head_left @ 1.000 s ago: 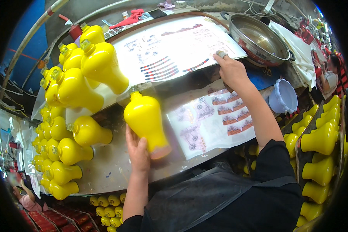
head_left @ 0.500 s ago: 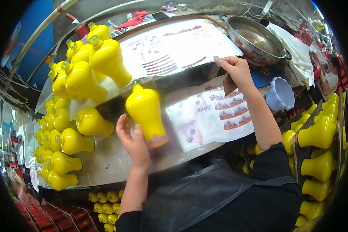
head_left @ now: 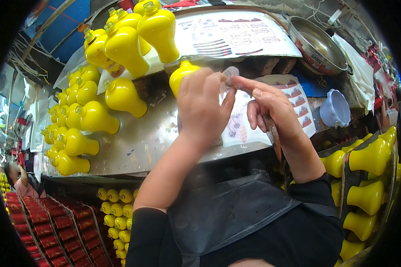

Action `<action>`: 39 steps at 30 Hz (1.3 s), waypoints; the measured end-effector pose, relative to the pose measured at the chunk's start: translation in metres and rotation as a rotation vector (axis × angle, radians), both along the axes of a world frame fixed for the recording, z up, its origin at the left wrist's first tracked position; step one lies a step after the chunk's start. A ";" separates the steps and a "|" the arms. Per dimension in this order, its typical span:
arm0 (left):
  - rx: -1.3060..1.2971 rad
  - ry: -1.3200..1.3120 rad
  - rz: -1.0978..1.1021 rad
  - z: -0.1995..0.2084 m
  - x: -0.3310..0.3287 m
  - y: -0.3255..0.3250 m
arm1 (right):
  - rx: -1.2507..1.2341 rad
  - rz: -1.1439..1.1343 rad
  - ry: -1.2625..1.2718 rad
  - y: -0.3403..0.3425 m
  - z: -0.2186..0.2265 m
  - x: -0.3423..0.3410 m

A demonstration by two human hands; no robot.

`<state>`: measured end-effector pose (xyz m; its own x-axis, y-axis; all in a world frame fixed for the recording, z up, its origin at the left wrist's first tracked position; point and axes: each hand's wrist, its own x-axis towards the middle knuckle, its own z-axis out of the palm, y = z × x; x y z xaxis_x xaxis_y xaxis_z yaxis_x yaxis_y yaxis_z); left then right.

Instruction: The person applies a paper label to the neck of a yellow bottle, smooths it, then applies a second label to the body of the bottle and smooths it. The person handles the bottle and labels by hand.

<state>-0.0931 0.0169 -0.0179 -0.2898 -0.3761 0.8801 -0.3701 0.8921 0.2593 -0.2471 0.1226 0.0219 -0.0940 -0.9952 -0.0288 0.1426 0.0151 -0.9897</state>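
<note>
My left hand point(head_left: 202, 106) and my right hand point(head_left: 276, 107) meet over the near worktable. Between their fingertips is a small translucent decal film point(head_left: 231, 71). The left fingers pinch at its edge, while the right index finger is stretched out against it. Tucked in the right palm is a flat brown scraper-like piece point(head_left: 274, 139), pointing down. Behind my left hand stands a glossy yellow bottle point(head_left: 181, 76), its lower part hidden by that hand. A decal sheet with reddish-brown strips point(head_left: 304, 106) lies partly under my right hand.
Yellow bottles point(head_left: 124, 95) crowd the table's left side, some on a raised white board point(head_left: 272, 40) with more decals. A metal basin point(head_left: 316, 44) and a pale bucket point(head_left: 335, 109) are at right. Racks of yellow bottles point(head_left: 365, 196) stand at lower right, red ones point(head_left: 44, 222) at lower left.
My left hand has left the bottle's side and moved right to meet the right hand. My right hand has come down from the raised board with the film. The view has shifted.
</note>
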 end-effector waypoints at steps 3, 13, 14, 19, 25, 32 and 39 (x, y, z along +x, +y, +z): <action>-0.024 0.025 -0.016 -0.004 0.012 0.004 | -0.046 0.074 0.091 0.005 0.000 0.009; 0.710 0.255 -0.284 -0.006 0.058 0.033 | -0.221 -0.074 0.432 -0.011 -0.005 0.028; 0.789 0.271 -0.311 -0.006 0.061 0.033 | -0.210 -0.038 0.459 -0.015 -0.004 0.026; 1.080 0.418 -0.349 -0.010 0.069 0.019 | -0.235 0.040 0.438 -0.057 -0.012 0.025; 1.228 0.591 -0.348 -0.038 0.065 -0.014 | -0.118 -0.022 0.480 -0.115 -0.038 0.029; 0.907 0.088 0.018 -0.076 0.062 -0.031 | -0.090 -0.091 0.495 -0.134 -0.049 0.024; 0.839 0.090 0.020 -0.101 0.050 -0.033 | -0.142 -0.088 0.621 -0.152 -0.057 0.014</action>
